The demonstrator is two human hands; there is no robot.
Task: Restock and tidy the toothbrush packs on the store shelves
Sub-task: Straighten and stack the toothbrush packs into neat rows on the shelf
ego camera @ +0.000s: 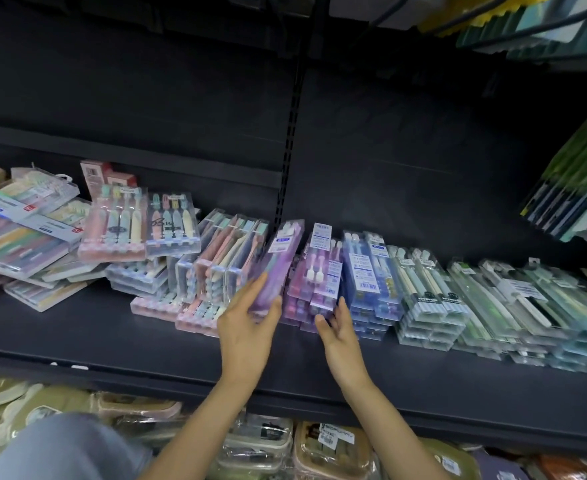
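Clear, stiff plastic makes the purple toothbrush pack (278,268) light but probably slippery; the left hand (247,327) grips its near end, tilted above the shelf (112,337), so hold the long edges. The right hand (337,327) rests open-fingered against the purple stack (314,282). Pastel packs (222,268) and blue packs (368,275) crowd either side, leaving a narrow slot

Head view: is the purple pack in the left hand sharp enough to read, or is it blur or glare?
Head view: the purple pack in the left hand is smeared by motion blur, so its label is unreadable; the right hand is softer too; the green packs at the right edge streak with wide-angle distortion; the shelf is dim, without strong glare.
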